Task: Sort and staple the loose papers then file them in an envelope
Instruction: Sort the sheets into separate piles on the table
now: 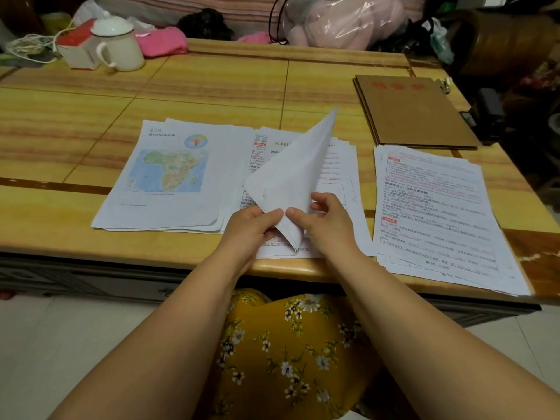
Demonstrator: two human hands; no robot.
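Note:
Three paper piles lie on the wooden table (212,86). The left pile (169,174) shows a map of Africa on top. The middle pile (336,177) carries red and black text. Several of its sheets (291,174) are bent up and over from the lower corner, blank backs showing. My left hand (251,228) and my right hand (321,219) both pinch that lifted corner, thumbs on top. The right pile (439,213) of red-marked pages overhangs the table's front edge. Brown envelopes (412,113) with red lettering lie at the back right.
A white lidded mug (119,43) and a red-and-white box (75,47) stand at the back left, beside pink cloth (160,40). A plastic bag (342,19) with a plush toy sits behind the table. A black object (488,113) sits at the right edge.

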